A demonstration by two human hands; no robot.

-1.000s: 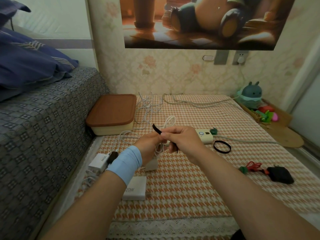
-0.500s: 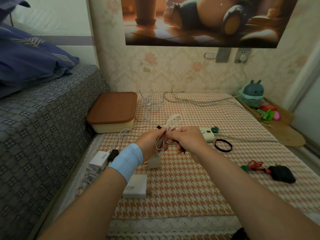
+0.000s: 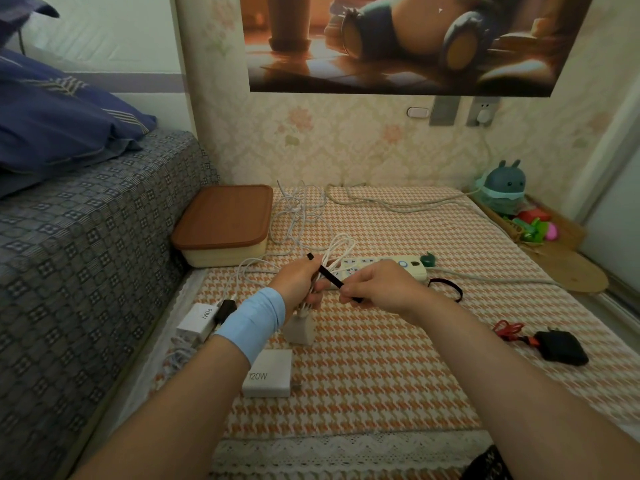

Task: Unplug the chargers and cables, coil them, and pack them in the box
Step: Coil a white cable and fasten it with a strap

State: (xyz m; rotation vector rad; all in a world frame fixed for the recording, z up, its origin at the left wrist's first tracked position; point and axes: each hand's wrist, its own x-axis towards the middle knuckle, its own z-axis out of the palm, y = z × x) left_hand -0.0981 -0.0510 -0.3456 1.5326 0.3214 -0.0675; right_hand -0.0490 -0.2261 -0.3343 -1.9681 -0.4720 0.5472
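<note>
My left hand (image 3: 300, 282) grips a coiled white cable (image 3: 337, 251) whose beige charger (image 3: 298, 328) hangs below it. A black strap (image 3: 330, 274) runs across the coil, and my right hand (image 3: 375, 285) pinches its near end. Behind the hands lies the white power strip (image 3: 407, 268). The cream box with a brown lid (image 3: 225, 224) stands shut at the back left. White chargers marked 120W (image 3: 268, 374) and 90W (image 3: 199, 319) lie near my left forearm. A black charger with a red cable (image 3: 559, 345) lies to the right.
A loose tangle of white cable (image 3: 298, 213) lies behind the box, and a thick grey cord (image 3: 398, 206) runs to the wall socket (image 3: 483, 112). A black loop strap (image 3: 450, 289) lies by the power strip. The bed (image 3: 86, 254) borders the left; toys (image 3: 505, 188) sit far right.
My right hand has drawn the black strap down and to the right across the coil. The two hands have moved slightly apart.
</note>
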